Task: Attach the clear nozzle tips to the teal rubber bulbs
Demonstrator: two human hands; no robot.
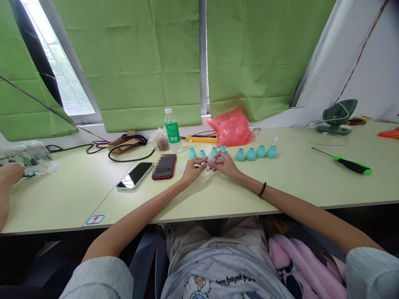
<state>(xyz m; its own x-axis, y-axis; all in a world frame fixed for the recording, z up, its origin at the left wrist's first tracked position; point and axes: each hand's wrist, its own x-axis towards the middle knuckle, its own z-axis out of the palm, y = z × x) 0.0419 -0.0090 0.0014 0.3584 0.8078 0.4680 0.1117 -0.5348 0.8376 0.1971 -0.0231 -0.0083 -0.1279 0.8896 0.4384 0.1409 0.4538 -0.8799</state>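
Both my hands meet over the table around a small crumpled, translucent whitish piece (211, 160). Its exact kind is too small to make out. My left hand (193, 169) pinches it from the left, and my right hand (227, 164) grips it with bent fingers. Just behind my fingers stand several small turquoise vase-shaped pieces with open necks (192, 153), partly covered by my hands. More such turquoise pieces (250, 154) line up to the right. A whitish pointed tip (276, 140) sticks up at the rightmost turquoise piece (272, 152). Clear film (206, 176) lies beneath my hands.
Left of my hands lie a red-edged phone (164, 167) and a light-edged phone (134, 176). Behind are a water bottle (173, 132), black cable (131, 158) and pink bubble wrap (233, 128). A screwdriver (352, 165) and fan (338, 116) are right. Another person's hand (11, 173) is far left.
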